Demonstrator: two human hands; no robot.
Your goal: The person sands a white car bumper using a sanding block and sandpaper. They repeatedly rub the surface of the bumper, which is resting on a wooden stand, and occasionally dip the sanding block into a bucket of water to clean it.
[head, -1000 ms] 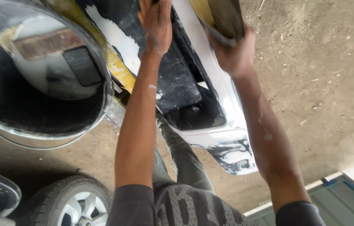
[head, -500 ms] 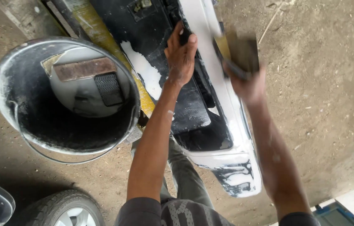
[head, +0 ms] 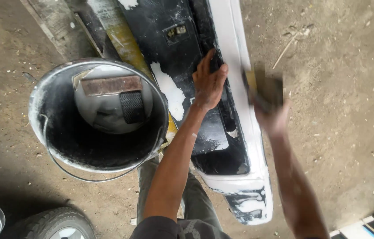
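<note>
The left hand (head: 209, 82) lay flat with its fingers spread on the black inner face of a car bumper (head: 235, 48), fingertips touching the white outer strip; it gripped nothing. The right hand (head: 273, 117) was closed around a dark sanding block (head: 264, 90), pressed against the right edge of that white strip. Both hand and block were smeared by motion blur, so the block's exact shape and its fingers could not be made out.

The bumper ran from the far edge of the view, where it was cut off, down to a near end patched with white filler. To its left stood a metal bucket (head: 41, 110) with murky water inside; a brown block (head: 111, 85) and a black ribbed pad (head: 132, 106) showed in it, whether floating or resting could not be told. A tyre (head: 54, 221) was cut off at the near left corner, and the person's legs were mostly hidden beneath the arms.
</note>
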